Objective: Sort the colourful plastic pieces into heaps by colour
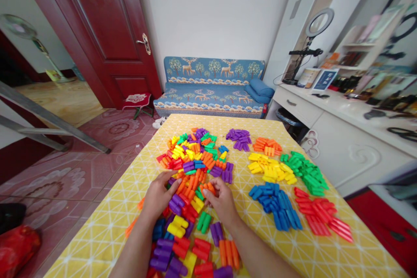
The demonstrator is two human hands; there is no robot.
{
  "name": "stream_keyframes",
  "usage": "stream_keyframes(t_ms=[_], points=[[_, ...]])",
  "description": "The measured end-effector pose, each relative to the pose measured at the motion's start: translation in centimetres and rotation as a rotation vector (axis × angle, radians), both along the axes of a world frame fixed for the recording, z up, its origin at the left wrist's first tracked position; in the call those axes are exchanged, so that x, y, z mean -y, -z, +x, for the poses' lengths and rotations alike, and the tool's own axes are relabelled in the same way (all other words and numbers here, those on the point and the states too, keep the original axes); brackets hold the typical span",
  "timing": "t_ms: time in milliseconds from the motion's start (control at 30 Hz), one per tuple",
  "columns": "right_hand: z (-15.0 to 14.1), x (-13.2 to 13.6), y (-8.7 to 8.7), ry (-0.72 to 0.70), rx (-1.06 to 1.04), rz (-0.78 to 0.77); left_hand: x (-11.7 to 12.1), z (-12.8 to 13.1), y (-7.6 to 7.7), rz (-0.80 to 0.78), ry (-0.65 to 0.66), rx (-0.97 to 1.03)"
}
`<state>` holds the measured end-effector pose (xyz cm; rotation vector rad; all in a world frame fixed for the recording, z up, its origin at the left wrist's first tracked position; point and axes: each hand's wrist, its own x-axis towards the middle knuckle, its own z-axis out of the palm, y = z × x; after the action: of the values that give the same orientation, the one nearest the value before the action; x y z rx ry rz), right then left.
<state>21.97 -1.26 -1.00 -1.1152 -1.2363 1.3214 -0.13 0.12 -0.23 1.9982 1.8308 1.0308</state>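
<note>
An orange block (207, 188) is held at the right-hand edge of the mixed heap (193, 181), pinched between the thumb and fingers of the right hand (221, 200), which are closed on it. The grip is best kept light and on the block's sides, so that the ridged pieces beneath are not dragged along; a lift straight up is judged cleaner than a sideways pull, since blocks are crowded right against it. The left hand (156, 195) is laid at the other side of the heap, its thumb spread from the fingers over orange and purple pieces; whether anything is gripped there cannot be told. By light pressure from that side, loose neighbours can be steadied without being scattered.

Further out, to the right of the heap, single-colour groups are laid on the patterned tablecloth (240, 202): the purple group (239, 139) and orange group (267, 145) at the far side, the yellow group (273, 169) and green group (308, 173) nearer, the blue group (276, 206) and red group (321, 215) nearest. The right forearm is best carried high, so that the near blocks are not brushed
</note>
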Motion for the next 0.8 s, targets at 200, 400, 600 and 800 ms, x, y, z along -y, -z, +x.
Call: stream_keyframes(t_ms=[200, 400, 600, 800], points=[[0.01, 0.0, 0.02, -0.002, -0.002, -0.008, 0.06, 0.07, -0.12, -0.006, -0.003, 0.004], [0.04, -0.07, 0.08, -0.009, -0.002, -0.015, 0.07, 0.15, -0.21, -0.007, -0.01, 0.006], [0.08, -0.04, -0.15, -0.015, 0.002, -0.014, 0.12, 0.17, -0.29, -0.014, -0.009, 0.009], [0.22, -0.14, 0.16, -0.025, 0.011, -0.004, 0.1, 0.07, -0.2, -0.003, -0.001, 0.004]])
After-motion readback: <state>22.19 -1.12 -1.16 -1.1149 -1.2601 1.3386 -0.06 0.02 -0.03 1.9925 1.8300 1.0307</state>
